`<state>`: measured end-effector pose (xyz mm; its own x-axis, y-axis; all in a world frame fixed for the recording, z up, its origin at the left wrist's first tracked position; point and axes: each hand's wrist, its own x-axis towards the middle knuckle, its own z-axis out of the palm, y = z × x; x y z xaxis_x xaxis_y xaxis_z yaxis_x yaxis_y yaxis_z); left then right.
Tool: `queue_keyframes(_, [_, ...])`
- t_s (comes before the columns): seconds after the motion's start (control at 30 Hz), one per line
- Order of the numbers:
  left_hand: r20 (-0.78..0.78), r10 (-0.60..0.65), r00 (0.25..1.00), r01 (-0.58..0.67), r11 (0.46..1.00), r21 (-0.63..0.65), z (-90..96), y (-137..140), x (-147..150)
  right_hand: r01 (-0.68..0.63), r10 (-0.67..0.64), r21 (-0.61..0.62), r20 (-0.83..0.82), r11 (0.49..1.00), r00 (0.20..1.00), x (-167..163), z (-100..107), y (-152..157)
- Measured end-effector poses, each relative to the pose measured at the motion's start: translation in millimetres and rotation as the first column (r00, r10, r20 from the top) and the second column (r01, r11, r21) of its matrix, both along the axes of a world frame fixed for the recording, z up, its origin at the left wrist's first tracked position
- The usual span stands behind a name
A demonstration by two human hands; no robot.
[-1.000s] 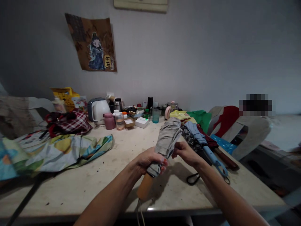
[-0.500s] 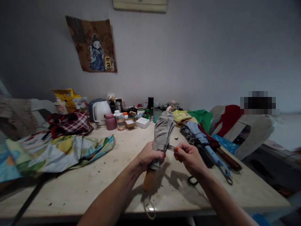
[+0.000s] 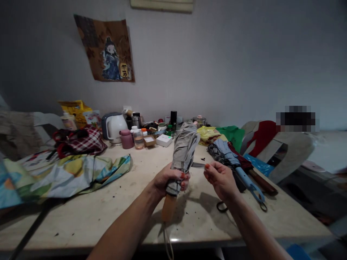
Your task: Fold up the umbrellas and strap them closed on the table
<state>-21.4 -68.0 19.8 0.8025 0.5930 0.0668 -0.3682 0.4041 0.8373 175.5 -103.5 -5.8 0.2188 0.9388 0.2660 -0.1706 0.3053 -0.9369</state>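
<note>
A folded grey umbrella with a tan wooden handle leans away from me over the table. My left hand is wrapped round its lower canopy, just above the handle. A thin cord loop hangs from the handle's end. From the umbrella's right side a short grey strap sticks out, stretched level. My right hand pinches the strap's free end between thumb and fingers.
Folded umbrellas, one a light blue umbrella, lie on the right. A patterned umbrella spreads loosely on the left. A white kettle, a pink jar and a white box stand at the back of the table.
The grey umbrella and my left hand have shifted slightly left. My right hand has moved a little right, and more of the strap shows stretched between the hands.
</note>
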Motion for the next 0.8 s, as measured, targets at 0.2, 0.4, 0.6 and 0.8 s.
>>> queue_keyframes(0.2, [-0.022, 0.032, 0.999, -0.031, 0.997, 0.067, -2.8, -3.9, 4.2, 0.049, -0.049, -0.002, 0.047, 0.999, 0.998, 5.4, -11.7, 8.0])
queue_keyframes(0.4, [0.030, -0.162, 0.986, 0.161, 0.987, 0.023, -19.4, -5.5, 14.0, -0.289, 0.295, 0.079, -0.085, 0.954, 0.952, -5.0, 9.5, 0.3])
queue_keyframes(0.6, [-0.090, -0.119, 0.989, 0.120, 0.993, 0.005, -33.8, -14.4, 34.3, -0.244, 0.240, -0.052, -0.069, 0.968, 0.968, -35.8, 18.1, 7.5])
queue_keyframes(0.8, [-0.314, 0.449, 0.836, -0.325, 0.868, 0.376, -28.8, -16.6, 43.7, 0.089, -0.087, -0.069, 0.028, 0.994, 0.996, -46.8, 13.6, 17.8])
